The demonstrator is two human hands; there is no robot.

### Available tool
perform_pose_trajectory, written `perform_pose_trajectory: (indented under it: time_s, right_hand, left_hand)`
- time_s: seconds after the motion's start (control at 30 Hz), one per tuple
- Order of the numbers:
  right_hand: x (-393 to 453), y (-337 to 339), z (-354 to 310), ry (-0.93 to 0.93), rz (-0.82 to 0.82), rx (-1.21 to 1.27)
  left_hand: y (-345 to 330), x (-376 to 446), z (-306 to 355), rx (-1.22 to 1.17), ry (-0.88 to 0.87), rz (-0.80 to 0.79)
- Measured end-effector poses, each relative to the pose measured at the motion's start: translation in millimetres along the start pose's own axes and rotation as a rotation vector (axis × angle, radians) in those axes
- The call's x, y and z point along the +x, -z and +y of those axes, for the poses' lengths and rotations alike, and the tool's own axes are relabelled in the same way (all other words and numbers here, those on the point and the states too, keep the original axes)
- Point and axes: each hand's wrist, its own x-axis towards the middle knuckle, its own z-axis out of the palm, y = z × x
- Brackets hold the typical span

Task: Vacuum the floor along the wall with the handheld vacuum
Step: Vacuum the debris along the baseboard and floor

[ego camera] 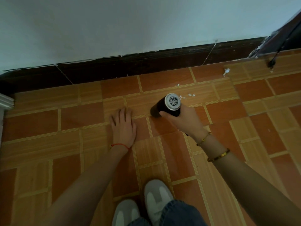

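Head camera looked down on a floor of glossy orange and tan wood-look tiles, cut by narrow pale striped bands into rectangles. Along its far edge ran a dark brown baseboard, its top line chipped and flecked with white, under a smooth pale wall. Small white scraps lay on the tiles near the baseboard, some just beside the vacuum. The vacuum was a short black cylinder with a silver end cap and round grille facing up, its dark end tilted down to the floor, a little way off the baseboard. The right hand gripped its body, fingers curled around it, beaded bracelets on the wrist. The left hand lay flat on the tiles, fingers straight and released, a red string at the wrist. Bare floor stretched leftward. Two grey shoes stood at the bottom edge.
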Motion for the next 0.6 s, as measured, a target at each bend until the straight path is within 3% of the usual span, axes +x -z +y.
perform_pose_trajectory:
  time_s: [0.2, 0.37, 0.6]
  right_hand:
    - [0.7, 3.6, 1.9, -0.002, 0.173, -0.123]
    - [3.6, 2.9, 2.9, 0.003, 0.017, -0.048]
    - [33.2, 22.8, 22.0, -0.098, 0.292, -0.067]
  left_hand:
    - [1.4, -2.0, 5.4, -0.019, -0.02, 0.028]
    - [3.2, 10.3, 14.2, -0.05, -0.06, 0.049]
    - [-3.6, 37.7, 31.4, -0.066, -0.09, 0.097]
